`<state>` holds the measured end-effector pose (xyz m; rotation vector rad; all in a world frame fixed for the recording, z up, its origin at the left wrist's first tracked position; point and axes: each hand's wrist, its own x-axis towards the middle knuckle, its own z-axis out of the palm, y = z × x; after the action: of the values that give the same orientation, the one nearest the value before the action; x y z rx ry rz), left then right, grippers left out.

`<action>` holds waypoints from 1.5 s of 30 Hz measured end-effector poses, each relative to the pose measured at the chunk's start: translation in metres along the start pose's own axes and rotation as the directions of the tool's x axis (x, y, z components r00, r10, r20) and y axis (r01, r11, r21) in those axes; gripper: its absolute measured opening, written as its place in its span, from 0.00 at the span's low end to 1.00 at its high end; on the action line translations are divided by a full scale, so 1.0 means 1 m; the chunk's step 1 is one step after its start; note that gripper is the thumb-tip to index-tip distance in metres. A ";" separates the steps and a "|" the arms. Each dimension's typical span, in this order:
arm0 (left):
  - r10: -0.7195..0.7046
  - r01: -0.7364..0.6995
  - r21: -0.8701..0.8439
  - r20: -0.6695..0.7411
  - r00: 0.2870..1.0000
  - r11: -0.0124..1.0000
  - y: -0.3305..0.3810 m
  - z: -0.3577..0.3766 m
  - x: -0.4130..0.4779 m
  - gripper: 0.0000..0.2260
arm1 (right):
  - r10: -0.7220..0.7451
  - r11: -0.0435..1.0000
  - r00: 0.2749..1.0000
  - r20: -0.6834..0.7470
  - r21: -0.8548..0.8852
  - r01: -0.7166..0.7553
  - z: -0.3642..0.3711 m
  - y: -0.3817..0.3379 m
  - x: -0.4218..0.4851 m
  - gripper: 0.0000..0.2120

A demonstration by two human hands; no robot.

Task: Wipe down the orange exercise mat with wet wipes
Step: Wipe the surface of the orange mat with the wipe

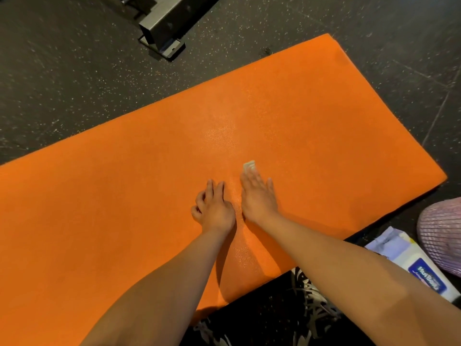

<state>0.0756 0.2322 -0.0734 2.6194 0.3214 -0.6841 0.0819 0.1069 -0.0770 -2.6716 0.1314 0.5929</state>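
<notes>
Orange exercise mat [299, 108], a thick foam rectangle with a fine grainy skin, lies flat on the dark speckled rubber floor [62, 83]. Right hand [258, 196] lies palm down, fingers straight and close together, pressing 1 small folded white wet wipe [249, 166] onto the mat's middle. Left hand [214, 208] rests alongside, fingers loosely bent, holding nothing. A soft plastic wipes pack [411, 265] sits by the near edge.

I think I am looking at a gym.
The floor [62, 91] is black rubber with lots of tiny light specks, like the floor in a workout room. A big grey metal frame [169, 21] stands on it at the top, with a flat foot plate [163, 48] on the ground. A thick orange exercise mat [299, 108] lies flat on the floor.
</notes>
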 end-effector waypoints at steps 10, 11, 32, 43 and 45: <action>0.037 -0.040 0.061 0.058 0.998 0.997 -0.004 -0.006 0.027 0.24 | 0.100 0.994 0.990 -0.096 -0.033 -0.103 -0.011 0.036 0.027 0.37; 0.042 -0.045 0.057 0.058 0.997 0.997 -0.005 -0.005 0.026 0.24 | 0.144 0.989 0.984 -0.103 -0.021 -0.147 -0.013 0.036 0.029 0.36; 0.135 -0.141 0.111 0.061 0.989 0.984 0.006 0.005 -0.004 0.26 | -0.099 0.995 0.993 0.059 -0.007 0.100 0.004 0.013 -0.022 0.27; 0.140 -0.130 0.121 -0.073 0.987 0.984 -0.008 -0.015 0.030 0.25 | 0.056 0.998 0.998 -0.006 0.002 -0.056 -0.007 0.001 0.036 0.29; 0.106 -0.099 0.089 -0.086 0.991 0.991 -0.005 -0.016 0.041 0.24 | -0.109 0.994 0.993 0.043 -0.014 0.110 0.000 -0.013 0.042 0.29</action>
<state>0.1156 0.2483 -0.0830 2.7307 0.1859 -0.5575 0.1219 0.1189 -0.0899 -2.6598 -0.0315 0.6170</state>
